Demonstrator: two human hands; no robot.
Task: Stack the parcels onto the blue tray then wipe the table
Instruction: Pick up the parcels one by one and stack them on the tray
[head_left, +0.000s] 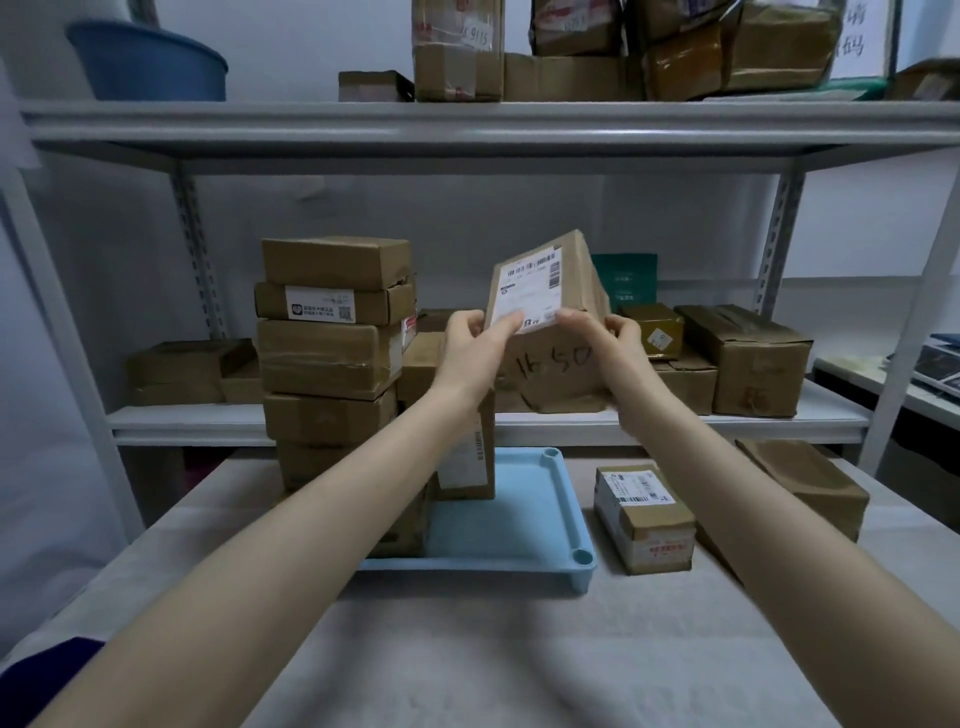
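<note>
Shelving behind – both hands (540, 343) hold parcel (545, 280) w/ label above blue tray (566, 499).

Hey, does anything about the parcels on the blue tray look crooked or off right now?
Yes. The tall stack at the left end of the blue tray is uneven: its boxes sit offset, edges not lined up, and some are dented. Both hands, left hand and right hand, hold a labelled parcel tilted in the air.
</note>
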